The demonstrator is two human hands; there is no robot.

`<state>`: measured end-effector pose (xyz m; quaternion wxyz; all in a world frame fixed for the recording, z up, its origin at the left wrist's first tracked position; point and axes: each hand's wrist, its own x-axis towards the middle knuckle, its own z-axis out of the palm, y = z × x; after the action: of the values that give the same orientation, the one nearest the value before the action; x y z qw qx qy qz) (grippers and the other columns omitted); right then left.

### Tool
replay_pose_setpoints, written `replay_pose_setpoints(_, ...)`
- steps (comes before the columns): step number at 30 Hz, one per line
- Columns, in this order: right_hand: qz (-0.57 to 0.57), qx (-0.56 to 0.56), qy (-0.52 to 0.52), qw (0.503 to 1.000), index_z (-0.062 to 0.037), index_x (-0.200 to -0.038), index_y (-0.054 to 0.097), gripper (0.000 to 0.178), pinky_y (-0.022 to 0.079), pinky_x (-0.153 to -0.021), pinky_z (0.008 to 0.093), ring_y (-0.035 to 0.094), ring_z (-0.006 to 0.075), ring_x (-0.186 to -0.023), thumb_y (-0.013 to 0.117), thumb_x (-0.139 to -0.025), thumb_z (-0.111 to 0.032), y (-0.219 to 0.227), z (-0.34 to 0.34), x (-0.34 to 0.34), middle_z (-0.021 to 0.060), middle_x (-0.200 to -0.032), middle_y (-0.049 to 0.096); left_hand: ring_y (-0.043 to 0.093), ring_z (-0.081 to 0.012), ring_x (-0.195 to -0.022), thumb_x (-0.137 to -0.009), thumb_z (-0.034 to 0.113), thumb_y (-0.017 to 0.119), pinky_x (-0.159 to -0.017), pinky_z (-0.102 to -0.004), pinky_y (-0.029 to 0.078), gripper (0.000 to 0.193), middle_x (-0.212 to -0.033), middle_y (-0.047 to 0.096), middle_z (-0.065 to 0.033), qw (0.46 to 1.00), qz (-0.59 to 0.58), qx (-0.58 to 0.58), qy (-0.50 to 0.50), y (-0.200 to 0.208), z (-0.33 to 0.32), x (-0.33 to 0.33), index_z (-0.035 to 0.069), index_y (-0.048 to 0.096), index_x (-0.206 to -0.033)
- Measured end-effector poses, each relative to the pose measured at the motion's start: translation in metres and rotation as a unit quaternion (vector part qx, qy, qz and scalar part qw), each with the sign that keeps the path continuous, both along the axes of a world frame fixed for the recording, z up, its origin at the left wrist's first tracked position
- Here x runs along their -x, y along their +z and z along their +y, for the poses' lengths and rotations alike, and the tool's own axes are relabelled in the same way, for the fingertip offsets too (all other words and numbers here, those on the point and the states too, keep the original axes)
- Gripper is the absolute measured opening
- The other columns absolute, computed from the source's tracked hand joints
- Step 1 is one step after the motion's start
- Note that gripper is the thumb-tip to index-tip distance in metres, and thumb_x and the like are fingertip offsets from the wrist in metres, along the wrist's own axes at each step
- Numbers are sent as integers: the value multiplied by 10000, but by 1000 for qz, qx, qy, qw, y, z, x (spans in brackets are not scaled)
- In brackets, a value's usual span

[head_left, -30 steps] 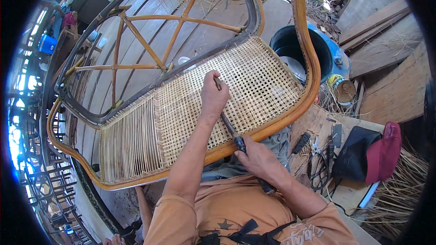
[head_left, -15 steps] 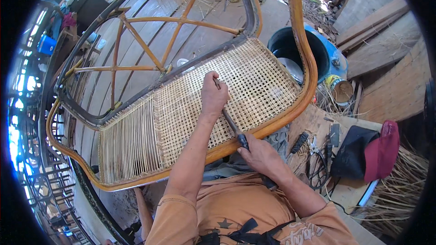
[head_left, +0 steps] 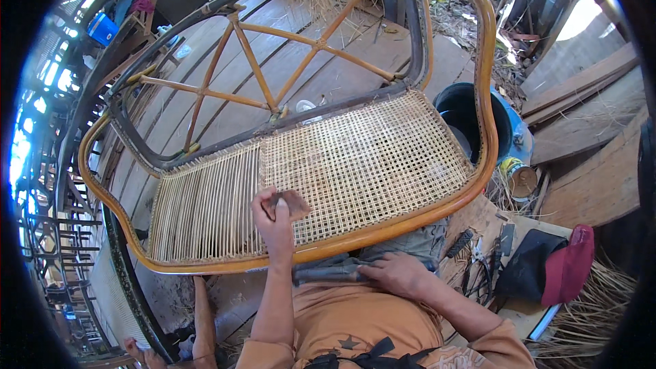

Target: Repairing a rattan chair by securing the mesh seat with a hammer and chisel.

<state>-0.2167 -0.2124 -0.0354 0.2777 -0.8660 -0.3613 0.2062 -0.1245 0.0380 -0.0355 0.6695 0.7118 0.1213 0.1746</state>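
while the left hand (head_left: pixel 275 224) pinches a brown scrap (head_left: pixel 295 203) above the woven cane (head_left: pixel 372 164), the right hand (head_left: pixel 400 275) lies half-curled at the lap (head_left: pixel 413 240), its hold unclear.

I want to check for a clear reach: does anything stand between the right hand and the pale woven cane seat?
Yes: the glossy orange curved rattan rail along the near edge lies between the right hand, nearer the body, and the pale woven cane seat.
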Motion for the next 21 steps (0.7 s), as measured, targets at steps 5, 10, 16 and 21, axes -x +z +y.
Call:
replay_pose_setpoints(5,41,44,58,997,-114,-1163,579,366,472,-820,424,568,308,-991,575,-849,-302,-8,32,-14,84,-1000,619,477,-178,-1054,-822,-41,467,-984,-310,354,240,-1117,496,-87,999,-7,-26,-25,-11,-13,28,33,432,-1047)
replay_pose_setpoints(10,145,-77,-78,983,-60,-1086,604,324,478,-820,424,592,350,-949,525,-904,-317,21,20,-53,182,-1007,616,481,-163,-1038,-831,-34,478,-955,-296,368,247,-1136,491,-89,999,33,36,-23,-20,-5,30,29,427,-1065)
replay_pose_setpoints(16,81,-5,-352,932,-22,-889,659,245,494,-709,409,630,352,-731,537,-830,-226,-17,3,-187,198,-792,646,475,-147,-1033,-841,-33,481,-932,-280,382,257,-1141,484,-88,997,63,24,-39,-10,-6,29,25,423,-1084)
replay_pose_setpoints(21,147,74,-351,922,29,-803,655,218,501,-677,395,638,312,-686,538,-755,-149,-59,14,-242,195,-741,641,472,-149,-1038,-834,-40,485,-953,-283,369,270,-1133,484,-88,995,55,73,-52,-18,-2,26,28,426,-1088)
